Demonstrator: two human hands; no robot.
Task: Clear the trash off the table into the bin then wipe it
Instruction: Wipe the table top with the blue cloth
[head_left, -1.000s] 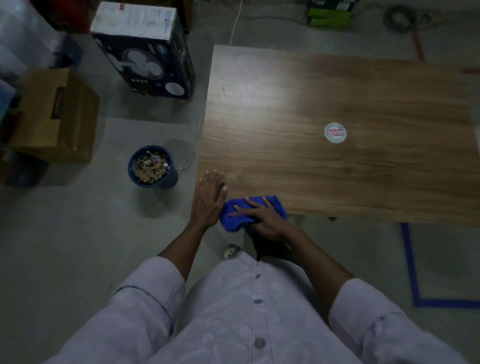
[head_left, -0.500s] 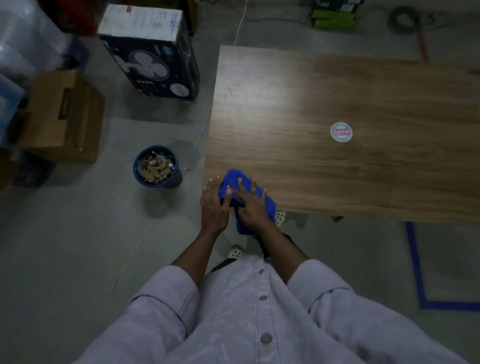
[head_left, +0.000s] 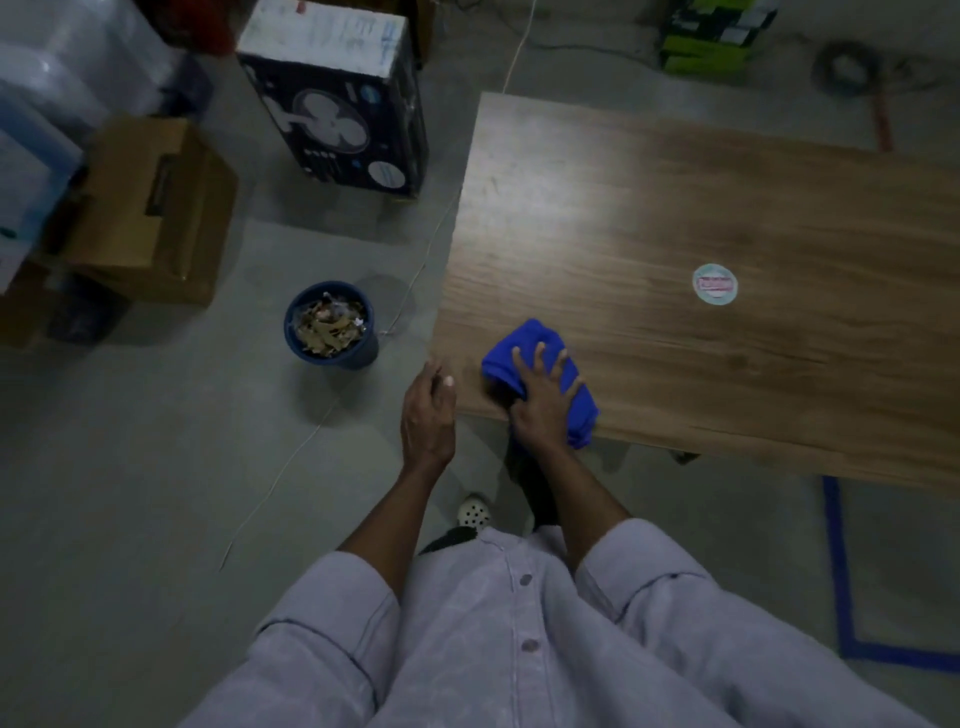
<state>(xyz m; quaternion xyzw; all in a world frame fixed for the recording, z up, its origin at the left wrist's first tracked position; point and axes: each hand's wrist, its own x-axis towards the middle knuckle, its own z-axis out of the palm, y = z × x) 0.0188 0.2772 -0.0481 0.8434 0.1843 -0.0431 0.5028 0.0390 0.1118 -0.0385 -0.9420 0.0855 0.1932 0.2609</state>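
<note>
Flat and spread, the right hand's grip presses the blue cloth against the table near its near left corner, fingers apart on top rather than closed around it. Going left to right: one bin on the floor at about nine o'clock from the cloth, full of trash; one left hand, loosely curled and holding nothing, at the table's corner; one cloth; one round sticker at two o'clock from it. No loose trash shows on the wood. Wiping probably goes best with even pressure in overlapping strokes toward three o'clock, the left hand steadying the edge.
</note>
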